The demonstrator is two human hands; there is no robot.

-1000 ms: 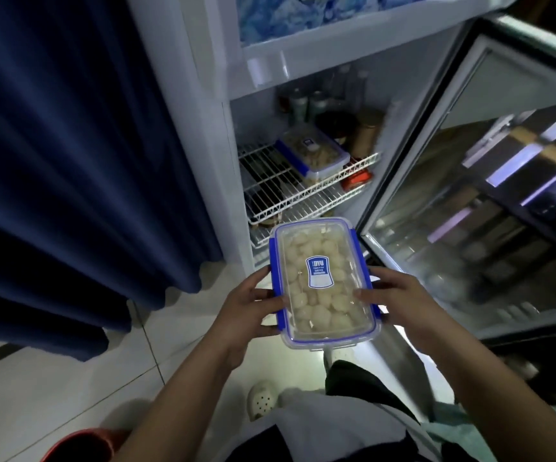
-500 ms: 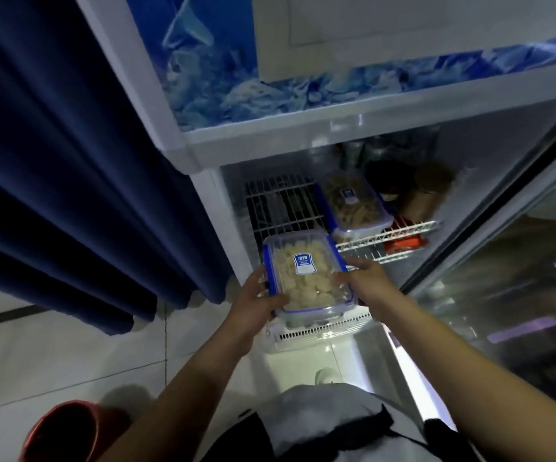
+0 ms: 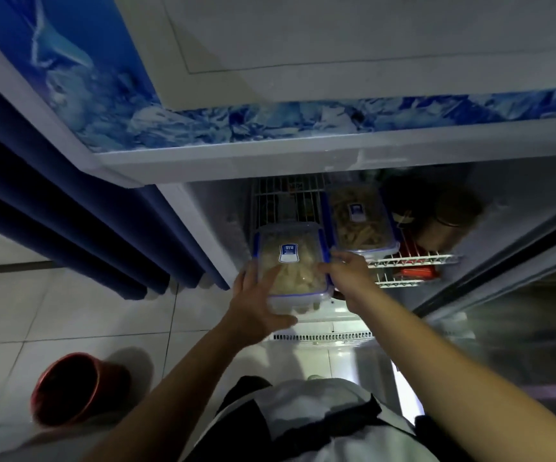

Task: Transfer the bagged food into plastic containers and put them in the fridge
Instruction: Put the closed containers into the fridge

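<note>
A: Head view, fridge open. I log the container with the blue clips and pale food pieces at the front of the wire shelf, left half, its near end overhanging the shelf edge.

B: Hands?

A: Left hand lies against the container's near-left corner, at 7 o'clock from its label, fingers spread along the side and thumb under the near end. Right hand is at 3 o'clock from the container, fingers closed against its right long edge. Both hands are touching it; I read the container as pinched between the two.

B: Does it sit on the shelf or hang in the grip?

A: I cannot tell; the underside is hidden.

B: Neighbours?

A: Second container, same type, darker strips inside, lies on the same shelf at 1 o'clock from the first, just beside it. Brown jars stand further right, at 3 o'clock from that one. Red packet sits on the shelf below. Blue curtain hangs at 9 o'clock from the fridge, and a red bucket stands on the tiled floor at 7 o'clock.
</note>
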